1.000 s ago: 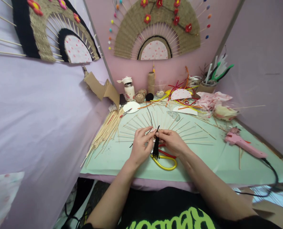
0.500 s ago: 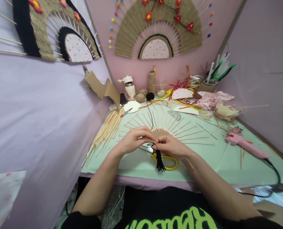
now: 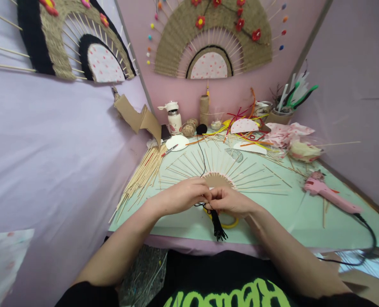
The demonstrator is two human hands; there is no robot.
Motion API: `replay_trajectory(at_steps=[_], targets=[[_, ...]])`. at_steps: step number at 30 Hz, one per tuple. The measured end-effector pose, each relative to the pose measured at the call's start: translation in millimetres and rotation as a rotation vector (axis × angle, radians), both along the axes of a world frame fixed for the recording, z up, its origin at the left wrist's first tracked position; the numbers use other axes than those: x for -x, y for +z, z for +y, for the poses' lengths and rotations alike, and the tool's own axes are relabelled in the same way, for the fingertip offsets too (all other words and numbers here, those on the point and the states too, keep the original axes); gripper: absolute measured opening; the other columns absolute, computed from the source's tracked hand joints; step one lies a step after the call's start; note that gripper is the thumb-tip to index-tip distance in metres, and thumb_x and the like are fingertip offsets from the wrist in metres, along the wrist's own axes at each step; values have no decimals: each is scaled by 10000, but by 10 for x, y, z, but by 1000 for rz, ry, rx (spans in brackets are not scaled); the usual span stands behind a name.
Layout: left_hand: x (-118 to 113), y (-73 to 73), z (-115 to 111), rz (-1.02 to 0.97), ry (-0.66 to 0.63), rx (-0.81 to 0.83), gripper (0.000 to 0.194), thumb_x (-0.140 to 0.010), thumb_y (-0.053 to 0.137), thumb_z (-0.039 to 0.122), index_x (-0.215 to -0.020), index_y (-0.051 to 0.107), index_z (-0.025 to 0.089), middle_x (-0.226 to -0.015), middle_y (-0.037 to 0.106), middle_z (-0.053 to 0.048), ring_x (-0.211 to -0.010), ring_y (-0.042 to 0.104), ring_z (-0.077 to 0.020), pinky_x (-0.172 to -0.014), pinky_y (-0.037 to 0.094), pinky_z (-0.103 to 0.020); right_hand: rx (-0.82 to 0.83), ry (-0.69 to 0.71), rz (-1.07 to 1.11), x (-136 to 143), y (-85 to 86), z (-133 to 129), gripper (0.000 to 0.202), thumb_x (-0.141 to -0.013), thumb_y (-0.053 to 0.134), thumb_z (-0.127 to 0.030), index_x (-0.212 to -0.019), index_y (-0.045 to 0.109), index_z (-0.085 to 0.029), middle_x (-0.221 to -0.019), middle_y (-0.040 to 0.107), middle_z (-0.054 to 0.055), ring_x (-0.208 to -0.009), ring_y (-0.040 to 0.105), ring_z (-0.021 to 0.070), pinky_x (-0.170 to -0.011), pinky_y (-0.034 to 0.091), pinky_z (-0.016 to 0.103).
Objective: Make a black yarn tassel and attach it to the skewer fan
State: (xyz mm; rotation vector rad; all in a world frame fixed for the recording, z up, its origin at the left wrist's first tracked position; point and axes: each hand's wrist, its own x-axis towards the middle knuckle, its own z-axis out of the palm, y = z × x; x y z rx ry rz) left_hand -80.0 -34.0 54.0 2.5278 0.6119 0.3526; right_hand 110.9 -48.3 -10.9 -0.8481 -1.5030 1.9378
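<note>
A black yarn tassel [image 3: 218, 227] hangs from the pinched fingers of my right hand [image 3: 232, 200], its loose strands fanned out at the bottom. Against it my left hand [image 3: 189, 195] is closed, fingertips together at black yarn by the tassel's top; the exact grip is partly hidden. Beneath my hands lie scissors with yellow handles [image 3: 232, 222], mostly covered. A black strand runs from a black yarn ball [image 3: 202, 129] down towards my left hand. Just beyond my hands, thin sticks spread from a brown cardboard half-circle [image 3: 219, 181] on the table.
A bundle of sticks [image 3: 141, 179] lies on the left. To the right rests a pink glue gun [image 3: 333, 194] with its cord over the table edge. Along the back stand a white bottle [image 3: 174, 119], twine [image 3: 188, 128], pipe cleaners and a jar of pliers [image 3: 280, 116]. Woven fans hang on the walls.
My left hand has dropped lower and its fingers have curled in closer to my right hand. The tassel has swung slightly down and to the right, covering more of the scissors.
</note>
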Motion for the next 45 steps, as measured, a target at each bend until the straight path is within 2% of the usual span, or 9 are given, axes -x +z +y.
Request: replay_trajectory(at_steps=[4,9,15,20,24,29,38,41,45], targets=[[-10,16,-54,-12,-8,-60,225,-930,467,199,-872,684,200,-879,620,-48,-850,541,-161,-771,427,-270,17,10,13,-1,-17,-1,231,-658,782,-341,-630,662,-146,-569,584,-35,-479,427,61,-458,302,210],[-20,56,-155,56,101,63,228,-940,425,215,-847,633,208,-855,586,-17,-846,520,-159,-757,413,-265,53,10,9,-7,-67,-9,201,-640,783,-311,-648,677,-140,-595,607,-23,-488,442,61,-453,317,205],[2,18,-141,109,-70,-12,201,-892,380,84,-889,548,194,-913,533,-41,-887,463,-172,-815,399,-282,89,41,18,-2,-116,-14,189,-629,784,-287,-633,672,-135,-570,605,-24,-481,450,61,-450,324,200],[56,-10,-41,15,-110,139,170,-895,372,92,-850,496,200,-854,508,-37,-809,455,-157,-769,412,-276,170,-5,114,-15,-100,-23,280,-608,835,-358,-654,668,-138,-562,587,-34,-457,427,48,-429,281,191],[137,-54,-13,-58,-47,180,146,-932,372,159,-848,483,201,-878,515,-46,-836,469,-158,-790,419,-279,247,-91,234,23,-111,-55,313,-599,855,-390,-673,672,-147,-576,581,-34,-465,418,46,-439,270,194],[201,-189,-70,-182,75,114,171,-946,351,175,-838,481,199,-858,528,-54,-844,482,-168,-795,430,-302,325,-261,333,120,-143,-91,314,-603,863,-378,-671,655,-153,-635,598,-21,-523,454,64,-508,342,213],[91,-583,-324,-278,242,-347,193,-932,377,65,-934,522,193,-945,559,-62,-899,448,-172,-827,401,-298,357,-365,392,184,-172,-121,327,-585,877,-382,-667,651,-161,-608,562,-27,-556,460,80,-538,362,217],[44,-586,-325,-323,361,-265,169,-940,393,111,-870,524,191,-895,556,-58,-875,475,-173,-801,414,-297,309,-366,326,177,-170,-122,321,-587,872,-386,-681,659,-165,-611,550,-35,-550,434,78,-532,346,221],[6,-543,-294,-328,507,30,123,-919,466,195,-833,554,191,-847,585,-43,-829,533,-174,-765,439,-298,249,-369,265,155,-187,-95,331,-598,860,-406,-729,678,-162,-648,572,-30,-568,437,79,-548,338,229]])
